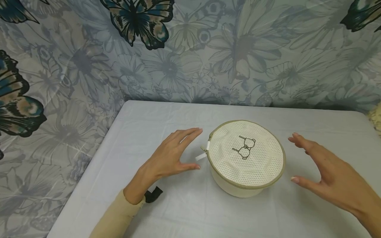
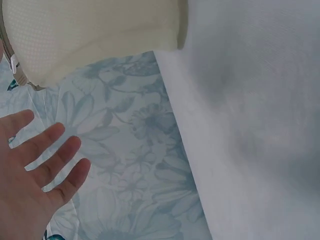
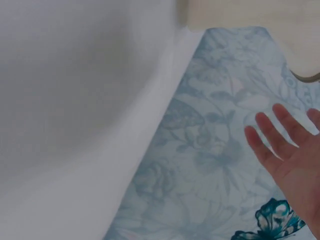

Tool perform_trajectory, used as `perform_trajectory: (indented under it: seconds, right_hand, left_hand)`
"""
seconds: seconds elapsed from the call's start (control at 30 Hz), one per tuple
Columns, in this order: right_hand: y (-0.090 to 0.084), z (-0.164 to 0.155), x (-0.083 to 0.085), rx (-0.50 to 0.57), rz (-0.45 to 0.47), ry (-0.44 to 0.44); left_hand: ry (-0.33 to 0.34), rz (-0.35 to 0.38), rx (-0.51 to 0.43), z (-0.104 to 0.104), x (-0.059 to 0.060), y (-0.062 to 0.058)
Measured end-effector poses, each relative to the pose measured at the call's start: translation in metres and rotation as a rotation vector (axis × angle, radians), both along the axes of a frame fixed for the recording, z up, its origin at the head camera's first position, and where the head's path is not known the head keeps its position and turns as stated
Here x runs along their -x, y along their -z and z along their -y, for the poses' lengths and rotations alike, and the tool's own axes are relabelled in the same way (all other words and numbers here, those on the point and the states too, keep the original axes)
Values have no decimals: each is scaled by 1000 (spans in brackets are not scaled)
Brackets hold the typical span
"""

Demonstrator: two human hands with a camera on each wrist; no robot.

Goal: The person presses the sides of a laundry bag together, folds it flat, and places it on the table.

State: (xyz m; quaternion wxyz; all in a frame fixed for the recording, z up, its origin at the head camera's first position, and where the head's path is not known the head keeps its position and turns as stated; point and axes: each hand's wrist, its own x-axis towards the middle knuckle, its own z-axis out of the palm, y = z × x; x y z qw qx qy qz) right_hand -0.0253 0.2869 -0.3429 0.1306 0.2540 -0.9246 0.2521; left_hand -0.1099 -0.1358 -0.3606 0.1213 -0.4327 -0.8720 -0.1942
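Note:
A round cream mesh zip bag [image 1: 220, 165] stands upright on the white table, its flat top edged with an olive zip and marked with a dark outline of a bra. White tabs and the zip pull [image 1: 203, 149] show at its left edge. To the left of the bag, my left hand [image 1: 169, 153] is held with fingers extended and thumb apart, not touching it. My right hand [image 1: 336, 175] is on the other side, fingers and thumb spread, also apart from the bag. Both wrist views show the bag's side [image 2: 100, 35] beyond empty, spread fingers.
The white-covered table [image 1: 154, 122] runs back to a wall hanging [image 1: 193, 72] printed with flowers and butterflies. A black strap end [image 1: 153, 194] sticks out by the left wrist. Something pale yellow [image 1: 375, 119] shows at the far right edge.

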Motion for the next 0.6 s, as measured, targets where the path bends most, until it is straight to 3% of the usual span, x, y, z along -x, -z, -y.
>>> perform_trajectory:
  seconds: [0.33, 0.6]
  right_hand:
    - [-5, 11, 1, 80, 74, -92]
    - [-5, 15, 1, 78, 36, -95]
  left_hand:
    - [103, 125, -87, -11, 5, 0]
    - [133, 231, -108, -19, 4, -4]
